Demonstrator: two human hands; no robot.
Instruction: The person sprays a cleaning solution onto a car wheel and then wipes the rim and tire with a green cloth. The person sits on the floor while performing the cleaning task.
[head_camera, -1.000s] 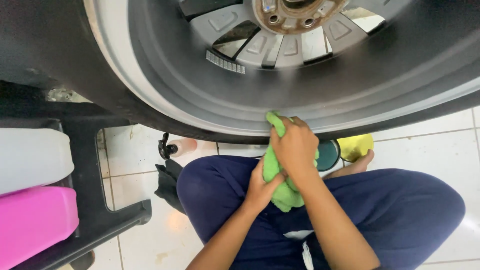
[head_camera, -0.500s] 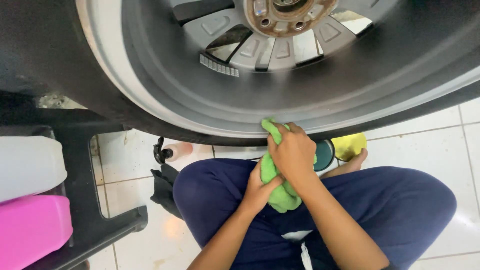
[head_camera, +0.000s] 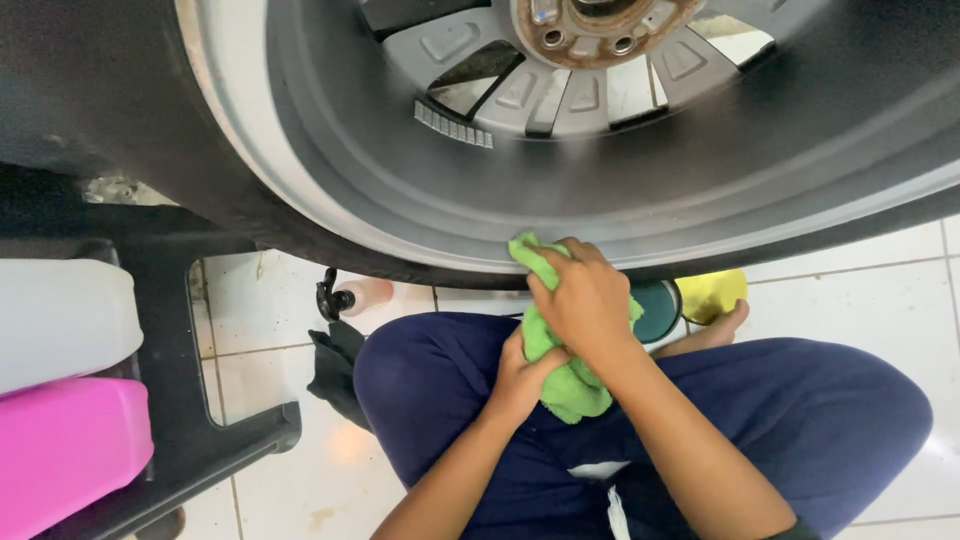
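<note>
Gripping green cloth (head_camera: 560, 385) from below: left hand (head_camera: 522, 378), grip closed on it, over the lap. Right hand (head_camera: 585, 300) closed on the cloth's top, at 12 o'clock of the left, pressing it to the wheel rim (head_camera: 420, 215). Pink jug (head_camera: 70, 445) at 9 o'clock.

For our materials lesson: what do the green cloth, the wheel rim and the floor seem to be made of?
Green cloth: soft, fluffy fabric, probably microfibre; it bunches in both hands.
Wheel rim: metal, likely a grey alloy with a dull sheen; the hub looks rusty.
Floor: glossy white tiles, probably ceramic, with grout lines and reflections.
</note>
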